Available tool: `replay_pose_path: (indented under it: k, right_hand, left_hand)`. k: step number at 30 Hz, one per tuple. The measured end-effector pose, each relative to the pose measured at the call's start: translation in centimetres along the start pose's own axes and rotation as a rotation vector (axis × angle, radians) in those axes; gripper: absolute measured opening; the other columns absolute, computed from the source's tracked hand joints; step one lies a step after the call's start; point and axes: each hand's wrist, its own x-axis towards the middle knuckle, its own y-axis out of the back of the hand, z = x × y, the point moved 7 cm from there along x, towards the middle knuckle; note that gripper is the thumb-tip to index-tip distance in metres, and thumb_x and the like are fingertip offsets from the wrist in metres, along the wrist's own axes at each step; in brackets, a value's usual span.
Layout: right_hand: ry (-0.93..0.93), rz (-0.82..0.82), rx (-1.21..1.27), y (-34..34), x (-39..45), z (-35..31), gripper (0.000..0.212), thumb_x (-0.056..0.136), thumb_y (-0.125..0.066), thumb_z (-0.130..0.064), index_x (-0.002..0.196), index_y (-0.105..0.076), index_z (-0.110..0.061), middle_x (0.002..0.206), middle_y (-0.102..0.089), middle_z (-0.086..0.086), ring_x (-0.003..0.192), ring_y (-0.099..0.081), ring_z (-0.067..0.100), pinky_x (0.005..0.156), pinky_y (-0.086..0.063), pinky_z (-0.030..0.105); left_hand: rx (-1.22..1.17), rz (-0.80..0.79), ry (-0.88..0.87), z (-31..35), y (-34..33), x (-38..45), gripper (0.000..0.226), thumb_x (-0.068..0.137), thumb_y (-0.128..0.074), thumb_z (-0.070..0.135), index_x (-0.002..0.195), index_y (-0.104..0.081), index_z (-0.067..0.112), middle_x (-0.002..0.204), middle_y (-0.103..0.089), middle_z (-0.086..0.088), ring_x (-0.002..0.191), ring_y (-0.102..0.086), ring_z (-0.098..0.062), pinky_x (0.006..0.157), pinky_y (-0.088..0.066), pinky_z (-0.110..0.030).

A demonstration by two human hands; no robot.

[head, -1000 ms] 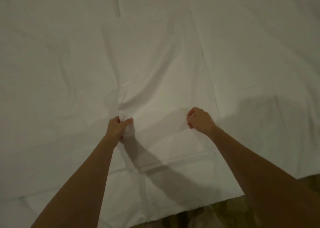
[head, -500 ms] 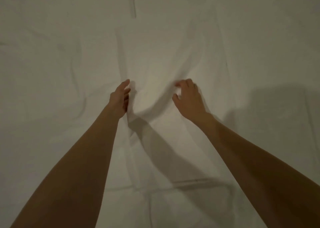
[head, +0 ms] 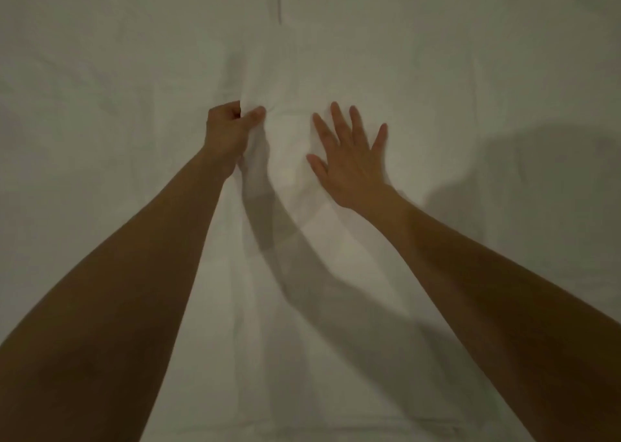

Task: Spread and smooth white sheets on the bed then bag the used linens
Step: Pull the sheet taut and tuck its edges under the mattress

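A white sheet [head: 336,55] covers the whole bed and fills the view, with soft creases running away from me. My left hand [head: 228,132] pinches a raised fold of the sheet between thumb and curled fingers, left of centre. My right hand [head: 353,159] lies flat on the sheet just to the right, fingers straight and spread, palm down. Both bare forearms reach in from the bottom corners. No used linens or bag are in view.
A straight seam or fold line [head: 279,1] runs up the sheet at the top centre. Shadows of my arms fall across the middle and the right side of the sheet.
The view has moved forward over the bed; the floor edge is gone. Both hands slid further up the sheet. My right hand opened from a grip to a flat palm.
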Motion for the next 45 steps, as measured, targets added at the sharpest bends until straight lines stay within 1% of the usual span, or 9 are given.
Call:
replay_pose_path:
  k: [6, 15, 22, 27, 31, 35, 37, 41, 45]
  right_hand:
    - [-0.018, 0.005, -0.011, -1.6, 2.3, 0.7, 0.066, 0.098, -0.020, -0.058, 0.155, -0.003, -0.028, 0.163, 0.004, 0.005, 0.149, 0.004, 0.030, 0.108, -0.005, 0.069]
    - [0.047, 0.054, 0.011, -3.1, -0.9, 0.4, 0.064, 0.098, -0.012, -0.055, 0.155, -0.009, -0.026, 0.163, -0.003, 0.004, 0.149, -0.001, 0.028, 0.112, 0.000, 0.063]
    - [0.082, -0.008, 0.028, -5.6, -9.3, -1.0, 0.064, 0.097, -0.010, -0.054, 0.154, -0.007, -0.025, 0.163, -0.003, 0.002, 0.149, 0.001, 0.027, 0.113, 0.001, 0.061]
    - [0.118, -0.072, 0.063, -7.0, -16.1, -0.3, 0.062, 0.097, -0.016, -0.047, 0.154, -0.017, -0.023, 0.162, -0.010, 0.001, 0.149, -0.009, 0.023, 0.113, -0.013, 0.060]
    - [0.101, -0.092, 0.091, -6.7, -19.8, 2.5, 0.062, 0.093, -0.023, -0.044, 0.151, -0.029, -0.021, 0.160, -0.020, 0.005, 0.147, -0.019, 0.023, 0.110, -0.020, 0.062]
    - [-0.179, 0.177, 0.255, -3.2, -21.0, 9.5, 0.062, 0.092, -0.041, -0.042, 0.146, -0.039, -0.011, 0.154, -0.033, 0.014, 0.142, -0.024, 0.024, 0.113, 0.000, 0.041]
    - [-0.384, 0.225, 0.498, -2.4, -21.0, 13.8, 0.064, 0.090, -0.060, -0.034, 0.144, -0.038, -0.008, 0.149, -0.036, 0.016, 0.137, -0.030, 0.028, 0.114, -0.011, 0.036]
    - [-0.708, 0.065, 1.057, -3.1, -20.0, 17.5, 0.065, 0.082, -0.075, -0.030, 0.134, -0.048, -0.004, 0.120, -0.056, 0.004, 0.111, -0.057, 0.022, 0.101, -0.044, 0.034]
    - [-0.710, -0.026, 1.172, -3.6, -19.2, 17.7, 0.056, 0.081, -0.075, -0.034, 0.126, -0.057, -0.008, 0.120, -0.065, 0.006, 0.106, -0.063, 0.023, 0.098, -0.050, 0.039]
  left_hand:
    - [-0.199, 0.067, 0.142, -1.7, 0.5, 2.4, 0.019, 0.088, -0.070, 0.015, 0.103, -0.067, 0.005, 0.073, -0.062, -0.001, 0.057, -0.059, -0.011, 0.057, -0.051, -0.025]
    - [-0.031, -0.026, 0.250, -8.3, 0.2, -6.0, 0.034, 0.076, -0.081, 0.031, 0.101, -0.073, 0.009, 0.097, -0.074, -0.008, 0.088, -0.071, -0.021, 0.080, -0.057, -0.034]
    - [-0.066, -0.084, 0.346, -13.3, 1.2, -14.4, 0.045, 0.061, -0.086, 0.041, 0.095, -0.074, 0.013, 0.096, -0.075, -0.005, 0.090, -0.072, -0.021, 0.080, -0.057, -0.035]
    - [0.000, -0.029, 0.402, -16.7, 2.2, -20.4, 0.035, 0.078, -0.079, 0.028, 0.104, -0.072, 0.006, 0.098, -0.074, -0.008, 0.094, -0.070, -0.024, 0.086, -0.056, -0.037]
    - [0.132, 0.067, 0.349, -17.5, 2.9, -23.6, 0.035, 0.083, -0.074, 0.031, 0.104, -0.072, 0.002, 0.096, -0.071, -0.013, 0.084, -0.066, -0.024, 0.075, -0.053, -0.035]
    - [0.214, 0.132, 0.333, -17.3, 3.0, -24.7, 0.045, 0.085, -0.072, 0.034, 0.110, -0.069, -0.003, 0.106, -0.069, -0.020, 0.088, -0.061, -0.025, 0.076, -0.047, -0.034]
    - [0.240, 0.123, 0.330, -17.1, 2.9, -25.0, 0.047, 0.087, -0.070, 0.032, 0.116, -0.065, -0.005, 0.113, -0.066, -0.022, 0.092, -0.059, -0.025, 0.079, -0.046, -0.035]
    - [0.293, 0.122, 0.325, -16.5, 2.7, -25.6, 0.047, 0.090, -0.067, 0.029, 0.120, -0.062, -0.006, 0.118, -0.063, -0.022, 0.101, -0.059, -0.031, 0.083, -0.045, -0.036]
    - [0.335, 0.118, 0.356, -16.8, 2.7, -26.2, 0.044, 0.091, -0.066, 0.027, 0.120, -0.062, -0.005, 0.118, -0.063, -0.021, 0.098, -0.058, -0.030, 0.083, -0.045, -0.036]
